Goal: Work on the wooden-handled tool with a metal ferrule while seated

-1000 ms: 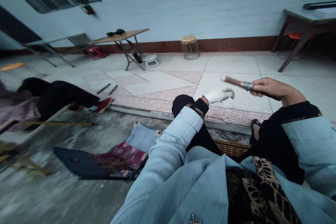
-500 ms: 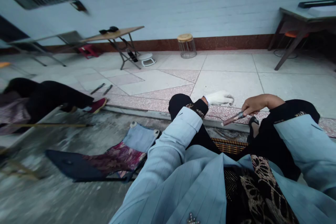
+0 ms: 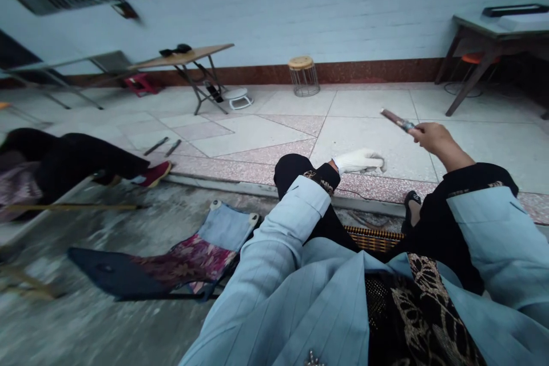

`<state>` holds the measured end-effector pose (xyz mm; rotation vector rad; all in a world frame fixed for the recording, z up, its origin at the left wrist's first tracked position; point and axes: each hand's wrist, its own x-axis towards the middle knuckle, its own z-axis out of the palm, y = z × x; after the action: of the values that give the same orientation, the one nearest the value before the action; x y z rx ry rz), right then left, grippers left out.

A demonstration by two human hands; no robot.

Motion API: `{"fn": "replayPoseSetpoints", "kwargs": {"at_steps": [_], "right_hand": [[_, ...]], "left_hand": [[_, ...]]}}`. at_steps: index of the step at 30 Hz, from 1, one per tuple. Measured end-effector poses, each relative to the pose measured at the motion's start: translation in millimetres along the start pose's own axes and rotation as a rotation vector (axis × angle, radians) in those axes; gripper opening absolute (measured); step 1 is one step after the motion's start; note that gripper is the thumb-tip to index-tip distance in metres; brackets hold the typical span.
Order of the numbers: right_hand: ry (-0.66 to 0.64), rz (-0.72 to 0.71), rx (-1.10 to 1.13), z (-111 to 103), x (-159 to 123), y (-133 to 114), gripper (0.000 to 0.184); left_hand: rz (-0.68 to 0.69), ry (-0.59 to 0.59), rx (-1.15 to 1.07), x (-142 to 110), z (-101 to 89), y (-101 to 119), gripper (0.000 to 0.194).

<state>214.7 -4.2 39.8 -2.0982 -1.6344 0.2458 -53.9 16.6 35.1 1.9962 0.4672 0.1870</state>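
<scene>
My right hand [image 3: 431, 136] is bare and closed round the wrapped grip of a short brown stick-like tool [image 3: 394, 119]. The tool points up and to the left over the pale tiles, and its exact kind is unclear. My left hand [image 3: 359, 161], in a white knit glove, is by my left knee with its fingers bent together at the tips. Whatever may be between those fingertips is hidden. A thin dark line [image 3: 352, 191], like a wire or cord, runs below the glove near the raised floor edge.
A low folding chair [image 3: 193, 257] stands to my left. Beyond it are another person's leg and red shoe [image 3: 156, 174], near two dark sticks [image 3: 165, 146] on the tiles. A wooden-topped stool [image 3: 302, 63], a folding table [image 3: 189, 56] and a desk [image 3: 493, 28] line the wall.
My right hand has risen away from my left hand, swinging the tool from pointing down-left to up-left. My left hand stays almost in place.
</scene>
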Motion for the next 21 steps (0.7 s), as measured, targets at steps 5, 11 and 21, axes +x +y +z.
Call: {"fn": "replayPoseSetpoints", "kwargs": {"at_steps": [5, 11, 21], "right_hand": [[-0.467, -0.069, -0.331, 8, -8, -6, 0.033], [-1.192, -0.403, -0.003, 5, -31, -16, 0.046], [-0.218, -0.101, 0.771, -16, -22, -12, 0.039]], "left_hand": [[-0.014, 0.163, 0.073, 1, -9.2, -4, 0.017], [0.028, 0.193, 0.129, 13, -25.0, -28, 0.028], [-0.002, -0.001, 0.014, 18, -7.2, -36, 0.028]]}}
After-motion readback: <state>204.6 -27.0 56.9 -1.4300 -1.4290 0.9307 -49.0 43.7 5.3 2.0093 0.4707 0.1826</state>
